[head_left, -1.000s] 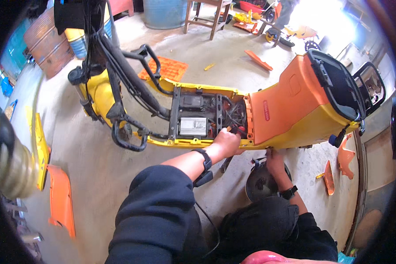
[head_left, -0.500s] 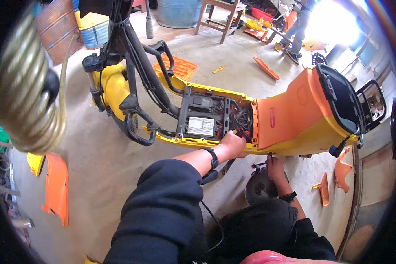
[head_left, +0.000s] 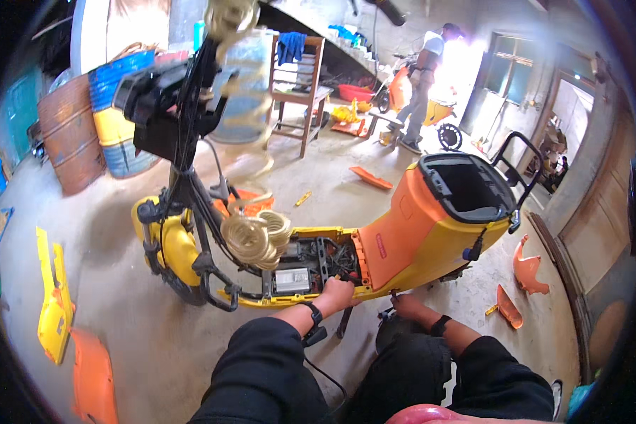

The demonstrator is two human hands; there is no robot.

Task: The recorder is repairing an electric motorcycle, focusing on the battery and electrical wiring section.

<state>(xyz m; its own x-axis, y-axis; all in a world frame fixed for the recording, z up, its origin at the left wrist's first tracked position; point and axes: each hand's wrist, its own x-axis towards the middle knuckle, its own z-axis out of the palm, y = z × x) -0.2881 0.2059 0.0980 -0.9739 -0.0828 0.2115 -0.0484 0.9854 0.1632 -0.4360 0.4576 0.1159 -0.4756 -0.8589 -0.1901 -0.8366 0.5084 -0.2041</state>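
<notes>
Partly stripped yellow-orange scooter (head_left: 396, 244) stands across view. Left hand (head_left: 338, 291), fingers curled, at near rim of scooter's open floor compartment (head_left: 325, 232); right hand (head_left: 411, 309), fingers bent, at scooter's lower near side. Cannot tell what either grips. Silver box (head_left: 292, 281) inside scooter. Orange panel (head_left: 528, 272) near scooter's rear.

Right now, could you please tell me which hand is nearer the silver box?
Left: the left hand is just right of the silver box; the right hand is farther right.
</notes>
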